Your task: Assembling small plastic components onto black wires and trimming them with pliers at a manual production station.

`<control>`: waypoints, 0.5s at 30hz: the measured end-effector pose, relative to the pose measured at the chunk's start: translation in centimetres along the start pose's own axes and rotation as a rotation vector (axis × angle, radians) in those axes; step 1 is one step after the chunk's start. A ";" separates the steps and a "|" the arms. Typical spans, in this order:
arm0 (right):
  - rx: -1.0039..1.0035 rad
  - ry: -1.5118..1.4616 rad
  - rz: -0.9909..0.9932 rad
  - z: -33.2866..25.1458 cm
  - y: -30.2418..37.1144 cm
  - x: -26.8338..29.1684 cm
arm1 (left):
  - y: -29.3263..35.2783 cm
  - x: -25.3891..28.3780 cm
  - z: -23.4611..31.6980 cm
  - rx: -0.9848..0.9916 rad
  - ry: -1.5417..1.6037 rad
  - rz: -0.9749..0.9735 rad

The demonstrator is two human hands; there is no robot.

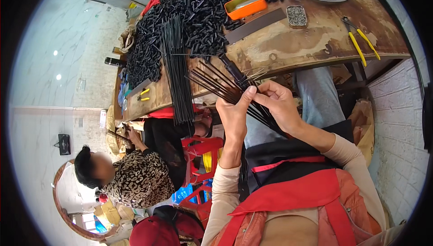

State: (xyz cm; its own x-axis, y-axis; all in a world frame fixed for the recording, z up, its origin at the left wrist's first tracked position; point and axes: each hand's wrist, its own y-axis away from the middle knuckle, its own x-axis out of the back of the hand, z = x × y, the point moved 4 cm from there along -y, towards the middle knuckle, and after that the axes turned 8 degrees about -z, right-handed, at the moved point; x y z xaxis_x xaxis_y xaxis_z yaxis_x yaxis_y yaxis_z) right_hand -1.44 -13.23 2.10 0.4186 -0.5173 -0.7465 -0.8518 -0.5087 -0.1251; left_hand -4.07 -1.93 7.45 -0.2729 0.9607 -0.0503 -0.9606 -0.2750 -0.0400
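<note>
My left hand (233,113) is closed round a fanned bunch of thin black rods (211,82), its thumb pressed on top near the black ribbed fitting. That fitting sits at the lower end of a black tube (233,69), which tilts up toward the table edge. My right hand (282,108) is closed beside it, thumb and forefinger pinched together by the fitting. Whatever lies between those fingertips is too small or hidden to make out. Further rod lengths pass below both hands over my lap.
A bundle of long black rods (177,72) overhangs the wooden table (288,43). Beyond are a heap of black tubular parts (198,13), an orange box (246,4), a tin of small metal pieces (296,16) and yellow-handled pliers (360,41). A co-worker (140,176) sits at left by red stools (200,153).
</note>
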 end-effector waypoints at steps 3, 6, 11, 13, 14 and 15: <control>-0.001 -0.027 0.016 0.2 -0.3 0.3 | -0.1 0.7 -1.1 -0.015 -0.022 -0.011; -0.010 -0.092 0.039 0.8 -0.6 1.3 | -0.7 0.9 -2.1 0.000 -0.038 -0.048; -0.080 -0.149 0.023 1.3 -1.2 2.8 | -0.8 0.1 -2.2 -0.009 -0.063 -0.073; -0.135 -0.252 -0.058 1.7 -1.5 3.3 | -0.9 -0.4 -1.6 -0.027 -0.063 -0.123; -0.139 -0.254 -0.058 1.7 -1.7 3.7 | -1.0 -0.4 -1.7 -0.024 -0.064 -0.120; -0.168 -0.262 -0.049 1.8 -1.8 3.7 | -1.0 -0.4 -1.7 -0.029 -0.083 -0.141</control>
State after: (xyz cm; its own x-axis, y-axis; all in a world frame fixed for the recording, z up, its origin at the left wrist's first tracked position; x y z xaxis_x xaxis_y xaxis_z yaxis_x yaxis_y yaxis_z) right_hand 1.10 -13.01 -1.60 0.3437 -0.3058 -0.8879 -0.7598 -0.6462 -0.0715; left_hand -2.91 -2.11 5.85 -0.1396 0.9894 0.0401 -0.9882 -0.1366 -0.0698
